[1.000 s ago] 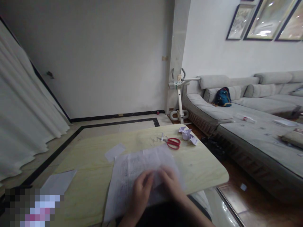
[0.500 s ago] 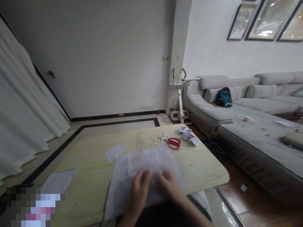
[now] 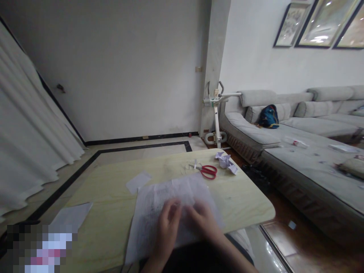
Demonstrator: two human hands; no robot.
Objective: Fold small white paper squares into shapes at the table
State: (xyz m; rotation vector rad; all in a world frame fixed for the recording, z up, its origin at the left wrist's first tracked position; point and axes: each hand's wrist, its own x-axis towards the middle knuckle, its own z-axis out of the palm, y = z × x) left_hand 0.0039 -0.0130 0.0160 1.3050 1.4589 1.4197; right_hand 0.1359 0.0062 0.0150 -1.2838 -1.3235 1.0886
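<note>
My left hand [image 3: 167, 229] and my right hand [image 3: 204, 222] rest side by side on a large printed paper sheet [image 3: 153, 206] lying on a light wooden table [image 3: 244, 201]. Both hands bend their fingers over a small folded white paper [image 3: 186, 215] between them, pinching and pressing it against the sheet. Red-handled scissors [image 3: 208, 171] lie beyond the sheet toward the table's far right, with crumpled paper bits [image 3: 226, 161] near the far corner.
A small paper scrap [image 3: 138, 182] and another sheet [image 3: 71, 216] lie on the table's left side. A grey sofa [image 3: 307, 151] with a blue backpack [image 3: 268, 116] stands to the right, an exercise bike [image 3: 216, 113] behind the table, and white curtains [image 3: 31, 144] on the left.
My hands have shifted slightly closer together on the small folded paper. The camera view barely moves.
</note>
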